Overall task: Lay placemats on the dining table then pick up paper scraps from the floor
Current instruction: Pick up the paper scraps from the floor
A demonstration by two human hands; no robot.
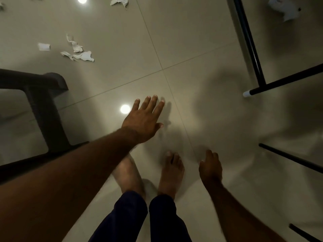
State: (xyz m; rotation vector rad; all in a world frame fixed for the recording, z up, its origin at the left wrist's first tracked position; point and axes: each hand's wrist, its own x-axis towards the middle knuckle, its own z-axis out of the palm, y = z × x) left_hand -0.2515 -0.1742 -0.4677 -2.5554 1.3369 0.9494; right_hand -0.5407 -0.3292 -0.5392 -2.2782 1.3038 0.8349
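The paper scraps (pixel 76 49) lie on the tiled floor (pixel 183 49), a small cluster of torn white pieces well ahead of the person and to the left, past the dark chair (pixel 43 105). One more scrap (pixel 119 1) lies farther away near the top edge of the view, and something white and crumpled (pixel 284 9) sits beyond the black metal frame (pixel 250 49) on the right; I cannot tell if it is paper. No placemats and no counter are visible here, so I judge that the person is now in the floor part of the task.

The left hand (pixel 144 121) is stretched forward with the fingers spread and flat, holding nothing. The right hand (pixel 210 169) hangs low beside the bare feet (pixel 170 172), the fingers loosely curled; it seems empty.

The risk I see is the polished floor: bare feet may slip when bending down. The chair leg stands between the person and the cluster, so a quick reach could strike it. The thin scraps lie flat and may be difficult to pinch.
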